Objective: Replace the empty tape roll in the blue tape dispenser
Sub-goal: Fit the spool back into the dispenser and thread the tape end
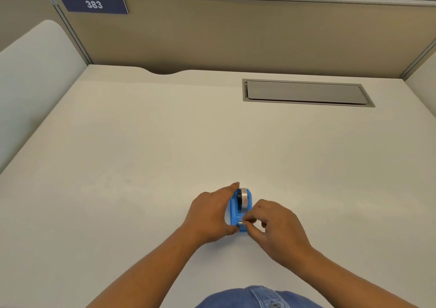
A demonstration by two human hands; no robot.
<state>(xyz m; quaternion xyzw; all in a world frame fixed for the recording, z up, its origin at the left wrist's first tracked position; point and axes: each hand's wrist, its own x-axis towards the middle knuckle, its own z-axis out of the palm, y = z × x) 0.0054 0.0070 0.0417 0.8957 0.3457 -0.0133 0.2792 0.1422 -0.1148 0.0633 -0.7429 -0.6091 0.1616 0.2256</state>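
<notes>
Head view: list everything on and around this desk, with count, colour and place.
tape dispenser: one, blue, near centre of the desk, between the hands
tape roll: one, clear on a dark hub, seated in the dispenser
desk: one, off-white
cable hatch: one, grey, far right of the desk
partition: beige, behind the desk
number plate: one, navy, reads 383, on the partition top left
left hand: steadying the dispenser's left side
right hand: fingertips pinched at the dispenser's near end

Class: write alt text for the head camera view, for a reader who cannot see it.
Two bare hands work a blue tape dispenser on a white desk: the left hand steadies its side, the right hand pinches at its near end. A tape roll sits inside.
</notes>
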